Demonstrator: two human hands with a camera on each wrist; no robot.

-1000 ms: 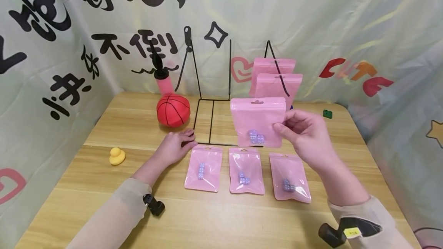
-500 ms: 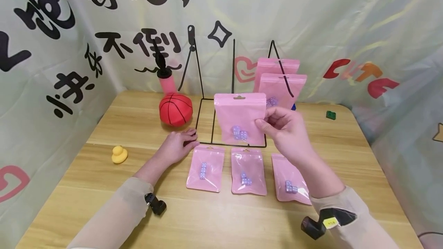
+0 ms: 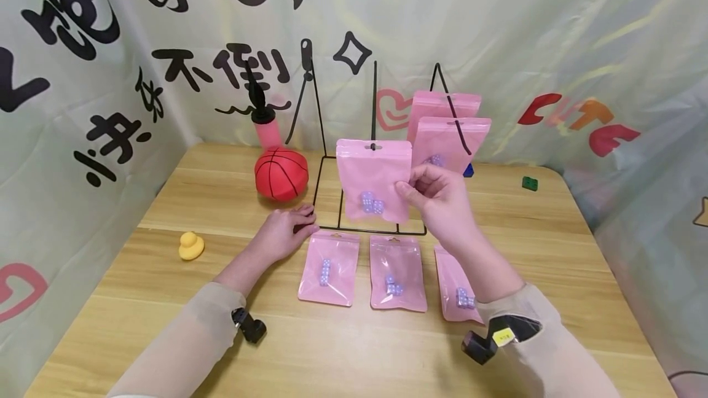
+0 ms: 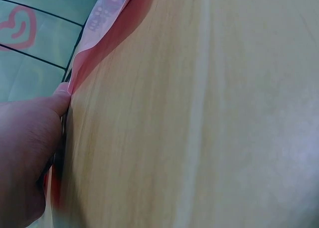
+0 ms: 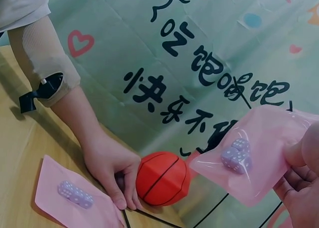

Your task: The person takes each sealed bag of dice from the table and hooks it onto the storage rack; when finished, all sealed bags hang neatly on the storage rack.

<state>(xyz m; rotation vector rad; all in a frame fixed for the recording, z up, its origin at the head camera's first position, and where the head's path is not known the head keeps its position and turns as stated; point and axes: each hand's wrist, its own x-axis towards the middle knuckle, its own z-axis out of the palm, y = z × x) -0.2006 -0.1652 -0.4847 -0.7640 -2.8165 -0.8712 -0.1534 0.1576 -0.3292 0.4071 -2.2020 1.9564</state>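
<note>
My right hand (image 3: 421,192) pinches the right edge of a pink pouch (image 3: 374,180) with purple dice inside and holds it upright in front of a black wire rack (image 3: 373,109). The right wrist view shows the same pouch (image 5: 254,153) at my fingertips (image 5: 299,158). Two more pink pouches (image 3: 450,140) hang on the rack's right side. Three pouches lie flat in a row on the table (image 3: 327,268), (image 3: 396,273), (image 3: 456,290). My left hand (image 3: 284,232) rests flat on the table at the rack's front left corner, next to the left pouch (image 4: 99,29).
A red ball (image 3: 281,173) sits left of the rack with a pink bottle (image 3: 265,128) behind it. A yellow duck (image 3: 190,245) stands at the table's left. A green die (image 3: 529,183) lies far right. Printed cloth walls surround the wooden table (image 3: 553,250).
My right hand has carried the pouch to the left and slightly up, from over the right pouch to the middle of the rack. The left hand has stayed put.
</note>
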